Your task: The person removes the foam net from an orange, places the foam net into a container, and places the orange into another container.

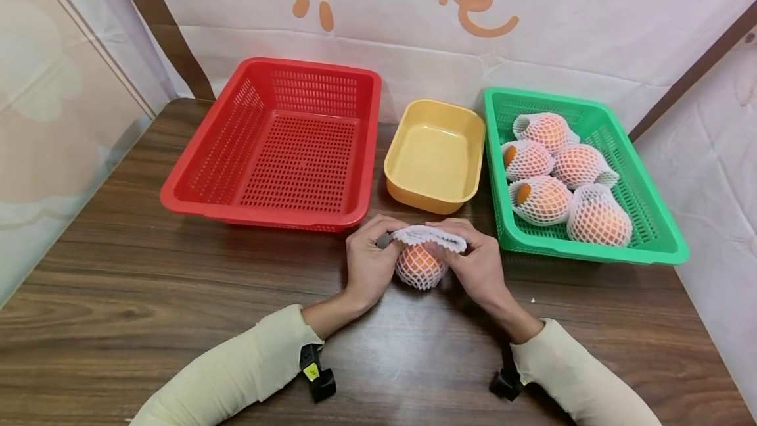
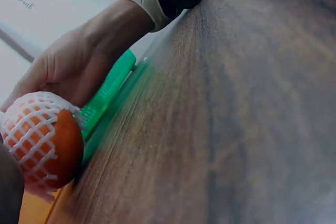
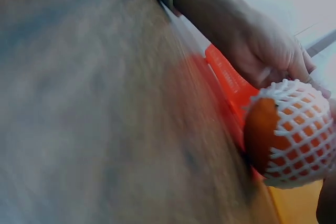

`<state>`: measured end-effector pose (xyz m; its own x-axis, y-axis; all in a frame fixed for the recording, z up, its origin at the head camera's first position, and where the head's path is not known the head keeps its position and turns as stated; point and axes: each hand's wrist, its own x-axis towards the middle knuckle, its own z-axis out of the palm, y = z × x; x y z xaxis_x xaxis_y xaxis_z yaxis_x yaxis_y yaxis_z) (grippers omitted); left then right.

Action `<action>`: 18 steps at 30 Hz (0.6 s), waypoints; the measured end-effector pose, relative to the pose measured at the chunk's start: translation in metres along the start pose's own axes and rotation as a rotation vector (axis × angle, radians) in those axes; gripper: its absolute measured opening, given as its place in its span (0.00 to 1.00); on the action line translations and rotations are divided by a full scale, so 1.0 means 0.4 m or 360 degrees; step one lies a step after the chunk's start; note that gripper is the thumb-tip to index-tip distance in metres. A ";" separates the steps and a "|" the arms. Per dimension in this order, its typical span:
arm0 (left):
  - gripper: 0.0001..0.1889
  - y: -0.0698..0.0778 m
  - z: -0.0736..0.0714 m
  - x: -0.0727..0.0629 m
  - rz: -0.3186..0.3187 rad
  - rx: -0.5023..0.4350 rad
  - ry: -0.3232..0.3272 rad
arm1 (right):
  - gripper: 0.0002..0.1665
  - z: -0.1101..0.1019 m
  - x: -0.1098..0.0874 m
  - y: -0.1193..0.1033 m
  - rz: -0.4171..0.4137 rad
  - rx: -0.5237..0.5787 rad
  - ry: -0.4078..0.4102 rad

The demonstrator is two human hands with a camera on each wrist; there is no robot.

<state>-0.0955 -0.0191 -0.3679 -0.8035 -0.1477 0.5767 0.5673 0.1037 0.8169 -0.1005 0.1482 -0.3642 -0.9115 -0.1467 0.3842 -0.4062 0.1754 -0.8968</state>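
Between both hands, just in front of the yellow box (image 1: 423, 198): a round, orange fruit (image 1: 418, 269), smooth-skinned where bare at one end. Whether resting on the table (image 1: 148, 281) or held just above, hard to tell. Around most of it, a white foam net (image 1: 427, 234) of soft diamond mesh, spread into a wide, frilled mouth at the top. On its left edge, the left hand (image 1: 370, 260), fingers curled, pinching the foam; on its right, the right hand (image 1: 480, 265), pinching likewise, thumb on the near side.

Beyond, to the left, a red basket (image 1: 260, 214) of slotted plastic, rectangular with flared sides; in the middle, the yellow box, smooth-walled and round-cornered; to the right, a green basket (image 1: 591, 254), also slotted, with five netted fruits (image 1: 598, 222) nestled inside. Beneath everything, brown, streaky wood grain; behind, creased pale cloth (image 1: 414, 51) with orange printed shapes.
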 end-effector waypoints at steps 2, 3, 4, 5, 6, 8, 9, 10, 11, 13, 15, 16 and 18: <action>0.11 -0.005 0.001 -0.001 -0.0009 0.0007 -0.0006 | 0.11 -0.003 0.004 -0.005 -0.0042 -0.0035 0.0021; 0.12 -0.015 0.001 -0.003 -0.0020 0.0012 -0.0013 | 0.10 -0.004 0.006 -0.008 -0.0063 -0.0050 0.0040; 0.11 -0.025 0.002 -0.005 -0.0033 0.0019 -0.0025 | 0.09 -0.004 0.007 -0.011 -0.0072 -0.0060 0.0060; 0.10 -0.036 0.003 -0.006 -0.0047 0.0034 -0.0041 | 0.09 -0.004 0.008 -0.013 -0.0078 -0.0081 0.0078; 0.10 -0.046 0.003 -0.007 -0.0063 0.0047 -0.0066 | 0.08 -0.004 0.010 -0.015 -0.0080 -0.0107 0.0099; 0.12 -0.066 0.005 -0.010 -0.0105 0.0059 -0.0138 | 0.08 -0.002 0.012 -0.019 -0.0084 -0.0154 0.0144; 0.13 -0.070 0.005 -0.010 -0.0122 0.0057 -0.0178 | 0.08 -0.001 0.014 -0.020 -0.0091 -0.0172 0.0165; 0.15 -0.070 0.005 -0.010 -0.0136 0.0062 -0.0214 | 0.07 0.000 0.015 -0.021 -0.0099 -0.0185 0.0183; 0.17 -0.070 0.005 -0.009 -0.0151 0.0070 -0.0245 | 0.07 0.001 0.015 -0.021 -0.0109 -0.0193 0.0198; 0.18 -0.070 0.005 -0.009 -0.0187 0.0066 -0.0284 | 0.07 0.002 0.016 -0.019 -0.0130 -0.0178 0.0225; 0.16 -0.066 0.004 -0.008 -0.0214 0.0093 -0.0292 | 0.07 0.003 0.015 -0.016 -0.0147 -0.0156 0.0244; 0.14 -0.064 0.004 -0.007 -0.0223 0.0113 -0.0282 | 0.07 0.004 0.014 -0.015 -0.0155 -0.0143 0.0248; 0.10 -0.060 0.004 -0.005 -0.0235 0.0142 -0.0250 | 0.07 0.005 0.011 -0.011 -0.0165 -0.0114 0.0249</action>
<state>-0.1077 -0.0197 -0.3887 -0.8987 -0.0135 0.4384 0.4292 0.1797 0.8852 -0.1027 0.1450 -0.3591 -0.8612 -0.0157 0.5081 -0.4969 0.2366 -0.8349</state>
